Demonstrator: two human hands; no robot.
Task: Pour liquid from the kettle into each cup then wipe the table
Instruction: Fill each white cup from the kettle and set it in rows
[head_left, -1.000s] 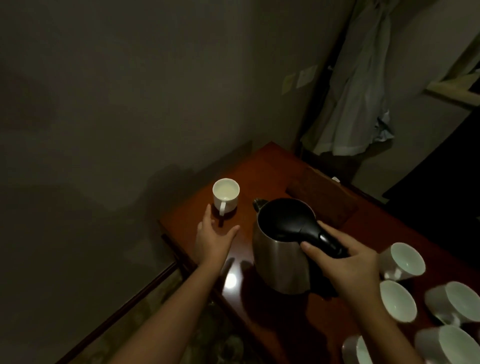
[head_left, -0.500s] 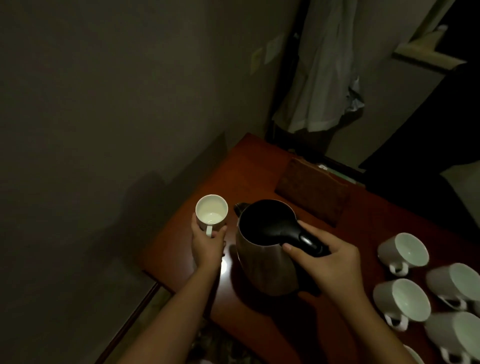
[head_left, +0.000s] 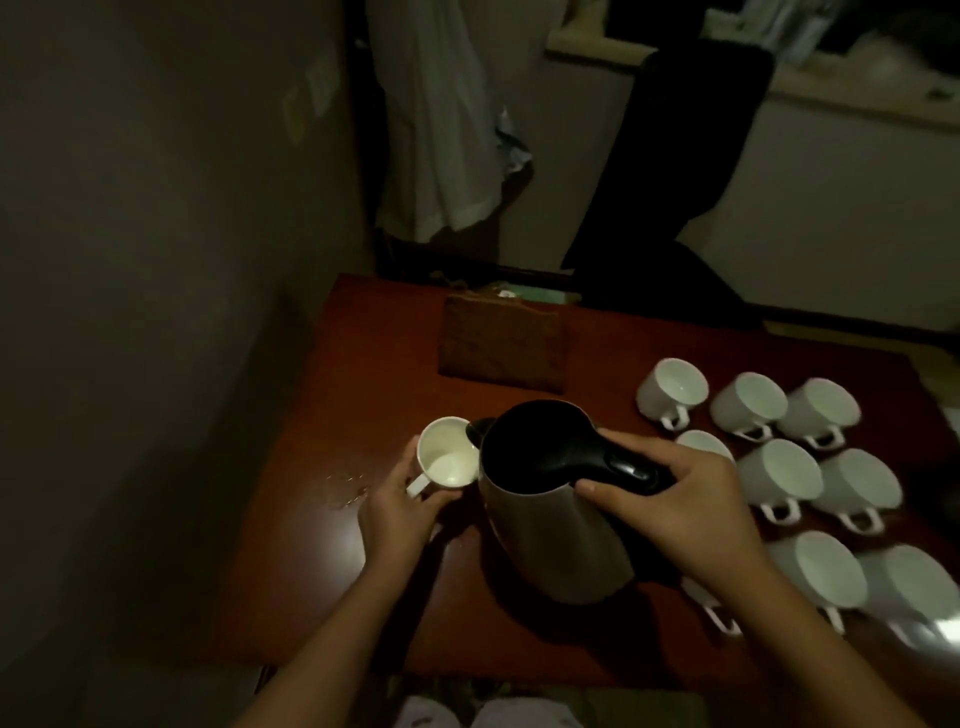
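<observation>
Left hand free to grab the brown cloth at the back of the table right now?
Probably not: the left hand grips a cup under the kettle spout. The path to the cloth looks open, but the cup would have to go down first.

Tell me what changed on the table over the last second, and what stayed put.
The left hand, open beside the cup a second ago, now holds it by the handle, brought right up against the kettle spout. The right hand keeps its grip on the kettle's black handle. The brown cloth and the cluster of white cups stayed where they were.
</observation>
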